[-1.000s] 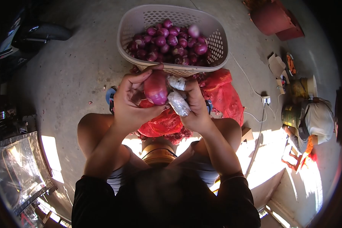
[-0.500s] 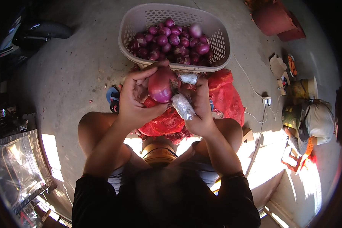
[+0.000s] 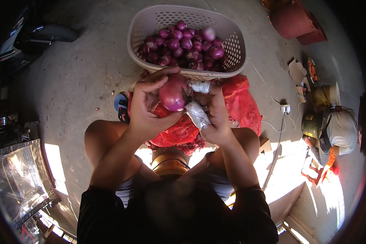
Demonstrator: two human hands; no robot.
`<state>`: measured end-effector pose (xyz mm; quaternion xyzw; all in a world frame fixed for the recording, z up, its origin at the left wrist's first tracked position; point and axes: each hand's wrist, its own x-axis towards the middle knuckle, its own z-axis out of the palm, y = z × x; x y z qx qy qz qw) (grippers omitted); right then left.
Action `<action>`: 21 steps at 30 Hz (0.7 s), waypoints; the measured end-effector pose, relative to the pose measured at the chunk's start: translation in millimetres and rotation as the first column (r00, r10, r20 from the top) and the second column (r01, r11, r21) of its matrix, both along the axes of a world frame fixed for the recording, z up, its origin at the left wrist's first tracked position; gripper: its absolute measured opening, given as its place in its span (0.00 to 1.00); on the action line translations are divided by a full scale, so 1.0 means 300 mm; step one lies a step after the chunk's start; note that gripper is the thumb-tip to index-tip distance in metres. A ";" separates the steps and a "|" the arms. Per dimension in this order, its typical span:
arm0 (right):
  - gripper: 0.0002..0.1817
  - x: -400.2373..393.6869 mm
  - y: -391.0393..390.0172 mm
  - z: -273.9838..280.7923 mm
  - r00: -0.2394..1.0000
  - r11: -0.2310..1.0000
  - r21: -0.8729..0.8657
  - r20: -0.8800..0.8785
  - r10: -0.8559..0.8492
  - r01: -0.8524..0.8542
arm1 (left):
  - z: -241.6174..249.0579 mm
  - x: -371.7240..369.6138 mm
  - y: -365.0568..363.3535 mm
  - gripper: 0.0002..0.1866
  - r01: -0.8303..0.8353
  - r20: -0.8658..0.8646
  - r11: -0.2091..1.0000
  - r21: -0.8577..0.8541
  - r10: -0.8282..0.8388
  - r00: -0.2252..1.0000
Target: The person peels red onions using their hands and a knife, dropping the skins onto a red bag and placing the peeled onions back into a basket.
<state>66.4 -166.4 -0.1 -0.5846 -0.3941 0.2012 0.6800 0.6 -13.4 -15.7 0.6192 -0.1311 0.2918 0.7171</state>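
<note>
A large red onion is cupped in my left hand, whose fingers and thumb wrap its left side. My right hand has silvery wrapping on its thumb and a finger, and their tips meet at the onion's right end. Whatever lies between those tips is too small to make out. Just beyond my hands stands a perforated plastic basket holding several purple onions. Beneath my hands lies a red mesh sack with onion skins around it.
A white cable with a plug adapter runs along the floor at right. Another person is at the far right. Red objects stand at upper right, a wheel at upper left, and a blue slipper left of the sack.
My right fingertips have shifted slightly against the onion's end. The onion has turned a little in my left hand, which stays around it.
</note>
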 end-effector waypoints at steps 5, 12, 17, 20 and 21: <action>0.23 -0.026 0.021 -0.009 0.992 0.992 0.102 -0.108 -0.059 0.070 | -0.007 0.013 -0.020 0.35 -0.069 0.110 0.997 0.039 0.064 0.992; 0.17 -0.019 0.018 -0.035 0.998 0.989 0.141 -0.046 -0.041 0.047 | -0.001 -0.011 -0.007 0.30 0.064 0.080 0.990 -0.129 -0.054 0.995; 0.15 -0.035 0.028 -0.047 0.992 0.981 0.181 -0.114 -0.054 0.074 | 0.011 -0.021 -0.005 0.28 -0.010 0.079 0.998 -0.058 0.015 0.997; 0.14 -0.039 0.025 -0.045 0.990 0.984 0.160 -0.125 -0.062 0.082 | 0.007 -0.015 -0.010 0.29 -0.056 0.133 0.998 -0.012 0.057 0.989; 0.14 -0.041 0.025 -0.045 0.989 0.984 0.156 -0.137 -0.062 0.083 | 0.009 -0.016 -0.012 0.30 -0.071 0.135 0.997 0.014 0.069 0.988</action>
